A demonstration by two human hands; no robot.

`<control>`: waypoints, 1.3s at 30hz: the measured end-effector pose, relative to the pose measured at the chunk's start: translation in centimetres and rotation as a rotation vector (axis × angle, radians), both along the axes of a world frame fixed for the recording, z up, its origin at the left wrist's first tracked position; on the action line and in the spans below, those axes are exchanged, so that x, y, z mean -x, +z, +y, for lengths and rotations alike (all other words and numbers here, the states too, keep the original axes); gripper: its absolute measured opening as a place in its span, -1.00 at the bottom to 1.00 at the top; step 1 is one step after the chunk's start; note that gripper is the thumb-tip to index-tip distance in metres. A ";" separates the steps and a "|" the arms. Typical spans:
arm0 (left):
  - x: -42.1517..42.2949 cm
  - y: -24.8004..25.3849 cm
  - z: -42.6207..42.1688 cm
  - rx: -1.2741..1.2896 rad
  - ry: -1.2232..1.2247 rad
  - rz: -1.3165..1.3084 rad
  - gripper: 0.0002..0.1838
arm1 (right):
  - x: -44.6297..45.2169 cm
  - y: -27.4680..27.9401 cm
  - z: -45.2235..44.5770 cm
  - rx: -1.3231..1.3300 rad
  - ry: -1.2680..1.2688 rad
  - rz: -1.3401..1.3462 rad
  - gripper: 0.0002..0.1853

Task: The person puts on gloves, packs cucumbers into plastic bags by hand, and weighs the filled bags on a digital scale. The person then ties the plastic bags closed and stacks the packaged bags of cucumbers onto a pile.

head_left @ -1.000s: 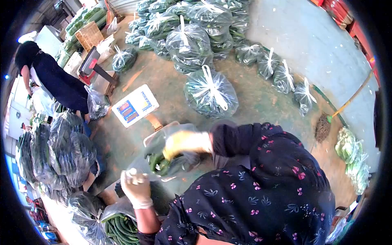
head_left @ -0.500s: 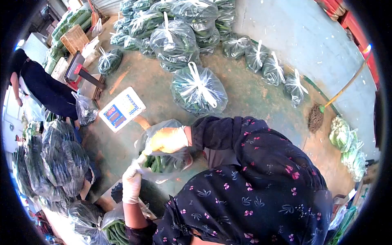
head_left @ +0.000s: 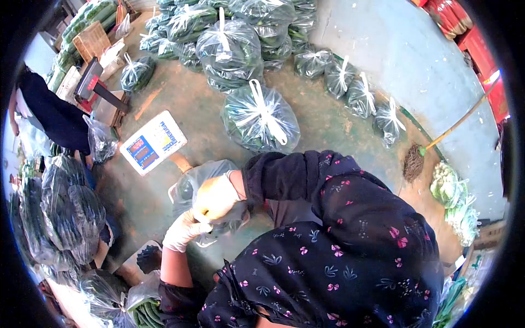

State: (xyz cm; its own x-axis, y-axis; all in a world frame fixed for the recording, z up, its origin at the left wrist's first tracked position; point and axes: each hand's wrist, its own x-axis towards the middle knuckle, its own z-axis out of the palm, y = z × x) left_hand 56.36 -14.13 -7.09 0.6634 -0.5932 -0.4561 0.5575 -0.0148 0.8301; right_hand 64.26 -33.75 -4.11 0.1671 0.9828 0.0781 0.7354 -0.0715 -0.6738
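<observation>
Low in front of me is a clear plastic bag (head_left: 217, 168), its mouth gathered between my hands. In the earlier frame green vegetables show inside it; now my hands hide most of them. My right hand (head_left: 216, 198), in a yellowed white glove, is closed on the bag's gathered top. My left hand (head_left: 185, 230), in a whiter glove, is closed on the same part, pressed close to the right. A digital scale display (head_left: 153, 143) with lit red digits stands just beyond the bag. A tied bag of green vegetables (head_left: 261, 119) sits past it on the floor.
Stacked bags of green vegetables (head_left: 229, 49) fill the back. Several smaller tied bags (head_left: 361, 94) line the wall edge. Bagged long green vegetables (head_left: 71, 210) stand left, near a person in dark clothes (head_left: 52, 112). A broom (head_left: 414, 162) leans at right.
My hands have drawn together on the bag's top, the left rising toward the right. The scale's digits differ. The whole view has shifted slightly.
</observation>
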 end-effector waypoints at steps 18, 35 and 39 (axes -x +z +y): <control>4.5 -16.7 7.5 0.021 0.922 0.245 -0.85 | -4.7 -13.1 -6.6 0.525 -0.723 0.343 -0.58; 1.8 0.1 6.7 -0.344 0.758 -0.172 -0.88 | 0.1 0.3 -0.5 -0.089 -0.773 0.854 -0.78; 2.7 -8.6 8.4 -0.229 1.001 0.088 -0.85 | -1.5 -9.1 -3.9 -0.046 -0.977 1.037 -0.82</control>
State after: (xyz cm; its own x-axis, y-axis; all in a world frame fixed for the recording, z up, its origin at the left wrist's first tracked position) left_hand 53.70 -5.73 -15.69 0.7645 0.3203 -0.5594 0.4597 0.3374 0.8215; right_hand 65.71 -37.64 -13.17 0.7652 0.4418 -0.4683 -0.4150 -0.2177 -0.8834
